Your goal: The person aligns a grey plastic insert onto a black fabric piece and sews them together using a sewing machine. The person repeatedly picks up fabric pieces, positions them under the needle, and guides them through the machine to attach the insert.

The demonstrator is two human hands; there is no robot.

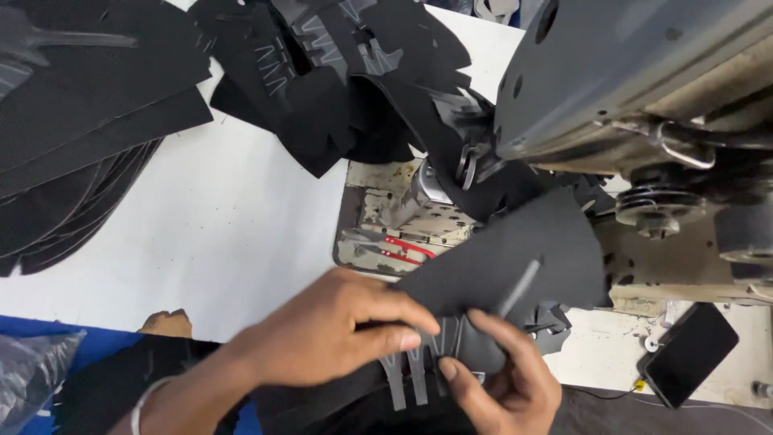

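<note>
Both hands meet at the table's near edge over a black fabric piece with grey strips. Left hand lies on it, fingers pressed flat and close together; right hand pinches its lower edge from below. Fabric reaches up to the sewing machine needle area. Black cut pieces are stacked far left; a phone lies right.

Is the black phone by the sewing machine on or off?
Cannot tell for sure: the flat black phone lies face up with a dark screen, cable attached.
</note>
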